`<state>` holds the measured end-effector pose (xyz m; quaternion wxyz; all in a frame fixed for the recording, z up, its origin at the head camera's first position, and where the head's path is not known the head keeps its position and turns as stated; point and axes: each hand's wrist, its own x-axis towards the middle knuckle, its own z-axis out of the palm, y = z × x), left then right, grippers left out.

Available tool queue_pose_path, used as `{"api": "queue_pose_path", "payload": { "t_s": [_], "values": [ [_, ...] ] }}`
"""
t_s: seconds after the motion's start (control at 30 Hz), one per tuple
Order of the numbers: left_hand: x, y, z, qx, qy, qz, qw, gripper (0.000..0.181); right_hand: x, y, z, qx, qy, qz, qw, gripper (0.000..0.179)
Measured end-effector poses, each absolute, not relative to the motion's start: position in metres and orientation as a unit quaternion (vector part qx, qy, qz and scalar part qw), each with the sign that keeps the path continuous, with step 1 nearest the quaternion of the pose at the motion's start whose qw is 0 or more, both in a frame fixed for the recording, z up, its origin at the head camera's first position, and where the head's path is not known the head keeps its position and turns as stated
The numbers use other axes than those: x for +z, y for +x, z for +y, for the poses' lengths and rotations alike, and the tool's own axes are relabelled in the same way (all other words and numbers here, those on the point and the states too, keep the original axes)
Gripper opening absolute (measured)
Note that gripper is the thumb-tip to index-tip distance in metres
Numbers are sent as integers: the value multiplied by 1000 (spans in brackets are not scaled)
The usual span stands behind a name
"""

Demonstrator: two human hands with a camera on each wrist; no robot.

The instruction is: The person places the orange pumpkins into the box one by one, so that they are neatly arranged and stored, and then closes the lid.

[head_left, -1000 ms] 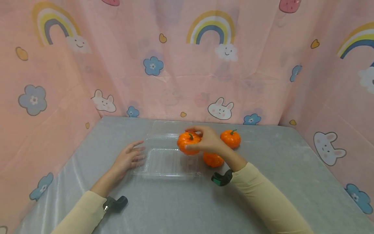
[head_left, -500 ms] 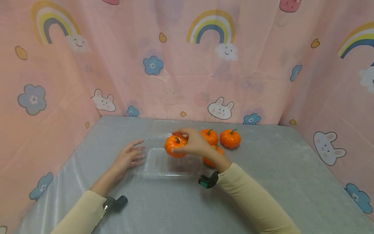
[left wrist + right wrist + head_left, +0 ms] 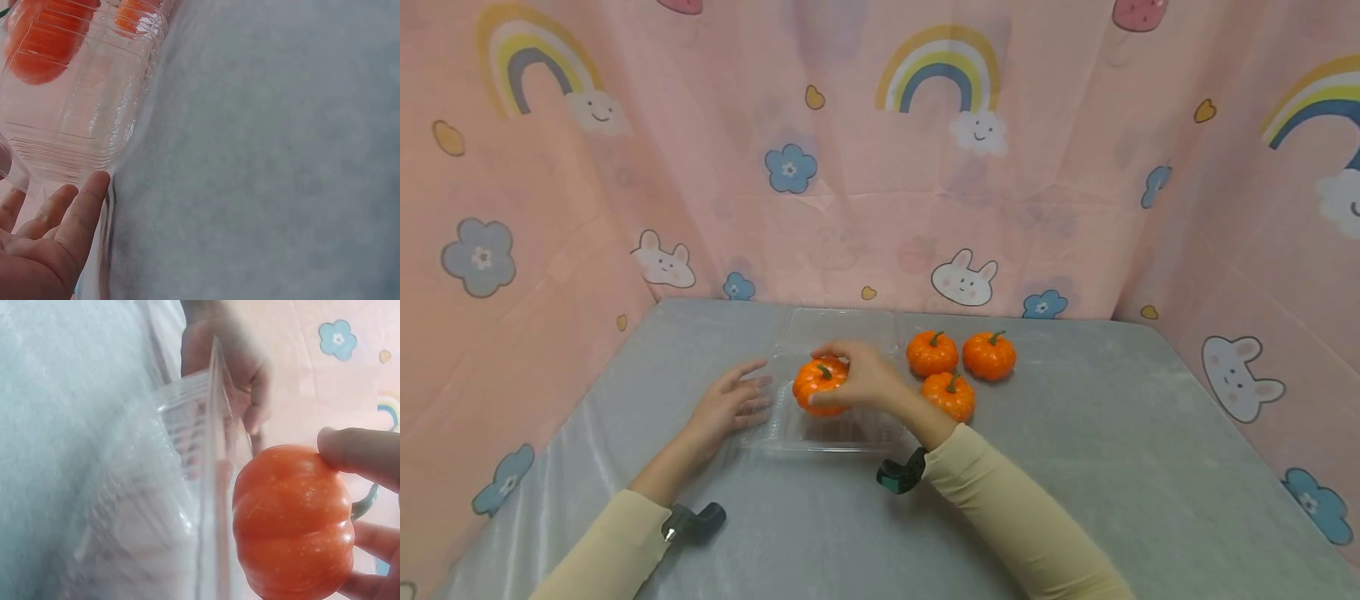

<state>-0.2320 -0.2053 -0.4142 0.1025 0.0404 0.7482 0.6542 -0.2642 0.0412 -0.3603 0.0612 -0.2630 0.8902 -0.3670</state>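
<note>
A small orange pumpkin [image 3: 817, 387] with a green stem is gripped by my right hand [image 3: 863, 380] between thumb and fingers. It hangs above a clear plastic clamshell box [image 3: 838, 437] whose lid lies back, toward the curtain. In the right wrist view the held pumpkin [image 3: 294, 522] is beside the box's rim, with the thumb on its side. My left hand [image 3: 724, 412] rests at the box's left side, fingers extended. Its fingertips [image 3: 97, 181] touch the box's end wall in the left wrist view.
Three more pumpkins stand right of the box: a back-left pumpkin [image 3: 932, 354], a back-right pumpkin [image 3: 989, 357] and a front pumpkin [image 3: 949, 397]. A grey cloth [image 3: 1075, 475] covers the table. A pink patterned curtain [image 3: 1060, 208] encloses the back and sides.
My right hand has carried the pumpkin leftward and slightly toward me over the box. The pumpkins behind that hand have come into full view. My left hand has stayed in place.
</note>
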Motion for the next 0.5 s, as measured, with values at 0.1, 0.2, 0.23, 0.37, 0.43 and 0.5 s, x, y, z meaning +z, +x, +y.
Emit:
{"api": "queue_pose_path", "payload": {
  "t_s": [0.1, 0.2, 0.23, 0.37, 0.43, 0.5],
  "values": [
    [-414, -232, -205, 656, 38, 747, 103, 51, -364, -264, 35, -368, -269, 888, 65, 61],
    [-414, -232, -205, 656, 37, 747, 104, 51, -367, -263, 29, -362, -271, 889, 66, 61],
    [-414, -232, -205, 656, 38, 747, 104, 51, -369, -263, 27, -362, -271, 889, 68, 61],
    [-414, -232, -205, 655, 41, 747, 107, 51, -374, -262, 21, -355, -269, 892, 71, 61],
    [-413, -232, -205, 655, 42, 747, 108, 51, -377, -261, 18, -350, -272, 893, 71, 62],
    [-413, -232, -205, 655, 43, 747, 108, 51, -379, -260, 15, -345, -274, 895, 69, 61]
  ]
}}
